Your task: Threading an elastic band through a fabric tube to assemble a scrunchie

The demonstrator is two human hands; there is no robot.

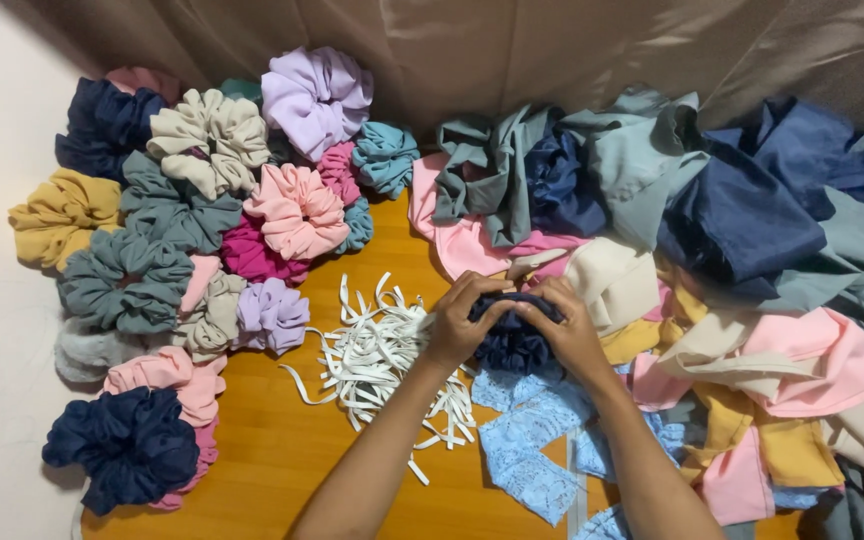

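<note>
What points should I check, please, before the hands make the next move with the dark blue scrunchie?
1. Left hand grips the dark blue scrunchie: ok.
2. Right hand grips it too: ok.
3. White elastic strips lie within reach beside the left hand: ok.
4. Elastic inside the scrunchie: cannot tell, hidden by the fingers.
5. Finished scrunchies lie piled apart on the left: ok.
6. Bare wooden table near the hands: ok.
</note>
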